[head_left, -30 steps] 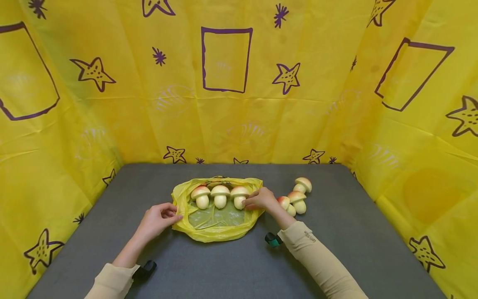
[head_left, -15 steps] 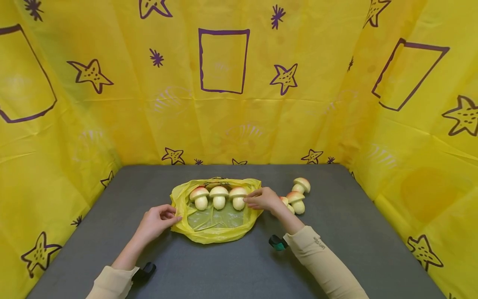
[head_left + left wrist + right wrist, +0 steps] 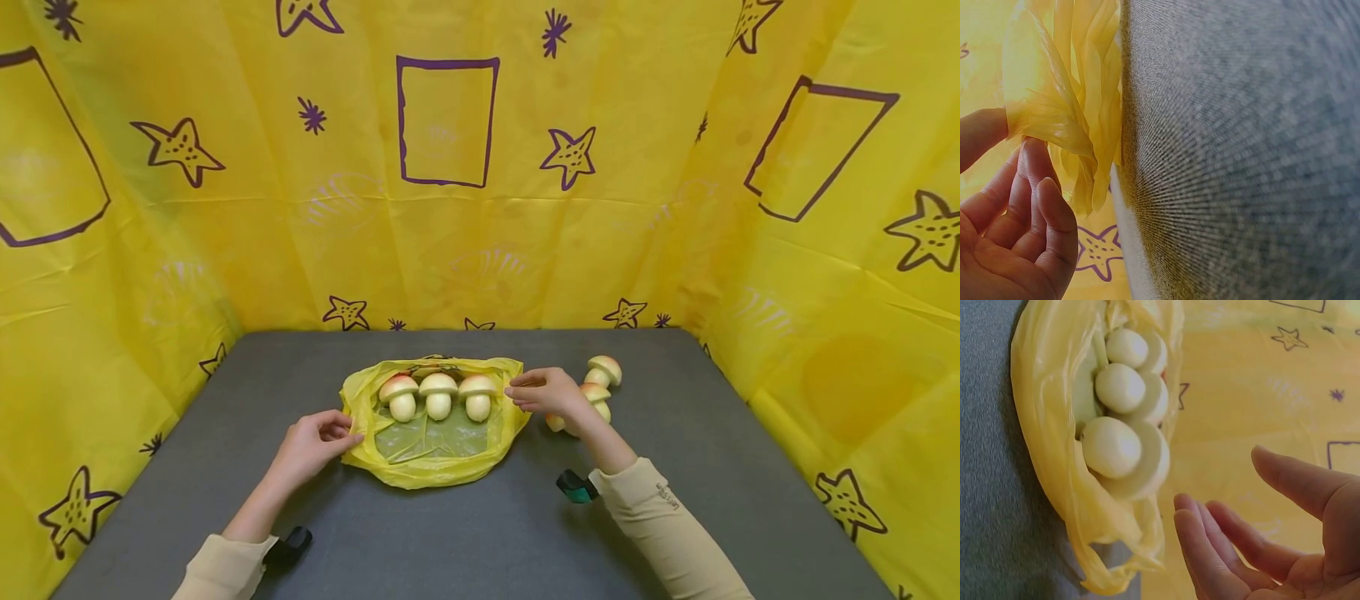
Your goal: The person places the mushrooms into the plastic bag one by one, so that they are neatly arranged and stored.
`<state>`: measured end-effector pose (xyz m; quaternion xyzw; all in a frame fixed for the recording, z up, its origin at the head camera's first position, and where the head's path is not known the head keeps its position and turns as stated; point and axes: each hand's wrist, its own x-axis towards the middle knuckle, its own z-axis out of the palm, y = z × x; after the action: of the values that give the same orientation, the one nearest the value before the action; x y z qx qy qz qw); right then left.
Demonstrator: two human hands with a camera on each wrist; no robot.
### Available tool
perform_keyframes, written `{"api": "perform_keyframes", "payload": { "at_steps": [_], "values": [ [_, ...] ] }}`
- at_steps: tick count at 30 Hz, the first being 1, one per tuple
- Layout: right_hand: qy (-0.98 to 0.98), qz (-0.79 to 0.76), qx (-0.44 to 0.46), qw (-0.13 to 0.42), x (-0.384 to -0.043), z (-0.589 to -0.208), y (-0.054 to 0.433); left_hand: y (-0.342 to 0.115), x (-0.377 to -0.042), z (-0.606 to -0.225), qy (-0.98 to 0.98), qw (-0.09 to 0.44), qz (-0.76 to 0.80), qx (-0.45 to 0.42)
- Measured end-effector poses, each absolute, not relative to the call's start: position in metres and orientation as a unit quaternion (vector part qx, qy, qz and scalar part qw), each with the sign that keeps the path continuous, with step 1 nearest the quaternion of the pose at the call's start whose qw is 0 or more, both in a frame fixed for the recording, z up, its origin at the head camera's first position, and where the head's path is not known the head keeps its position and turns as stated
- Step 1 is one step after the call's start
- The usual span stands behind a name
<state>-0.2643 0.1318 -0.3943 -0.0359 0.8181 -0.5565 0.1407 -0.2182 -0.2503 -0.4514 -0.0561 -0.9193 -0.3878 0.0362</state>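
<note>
A yellow plastic bag (image 3: 431, 475) lies on the grey table with its mouth spread wide. Inside, three toy mushrooms (image 3: 438, 396) with cream stems and reddish caps lie in a row along the far side. My left hand (image 3: 311, 446) pinches the bag's left rim between thumb and fingers, and the left wrist view shows the folded plastic (image 3: 1054, 119) there. Over the bag's right edge my right hand (image 3: 551, 396) hovers with nothing in it; in the right wrist view its thumb and fingers stand apart, beside the nearest bagged mushroom (image 3: 1113, 448).
More toy mushrooms (image 3: 604, 371) lie on the table to the right of the bag, partly hidden behind my right hand. Yellow cloth walls (image 3: 450, 250) with purple drawings enclose the table at the back and both sides.
My right hand has let go of the rightmost mushroom in the bag and drawn back to the right, toward the loose mushrooms. The left hand stays on the rim.
</note>
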Motion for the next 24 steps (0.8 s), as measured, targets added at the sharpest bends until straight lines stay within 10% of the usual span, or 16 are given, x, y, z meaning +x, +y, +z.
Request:
{"api": "perform_keyframes", "payload": {
  "at_steps": [24],
  "values": [
    [0.812, -0.569, -0.032, 0.124, -0.262, -0.387, 0.178, -0.249, -0.220, -0.451, -0.920, 0.023, -0.388, -0.052]
  ]
}}
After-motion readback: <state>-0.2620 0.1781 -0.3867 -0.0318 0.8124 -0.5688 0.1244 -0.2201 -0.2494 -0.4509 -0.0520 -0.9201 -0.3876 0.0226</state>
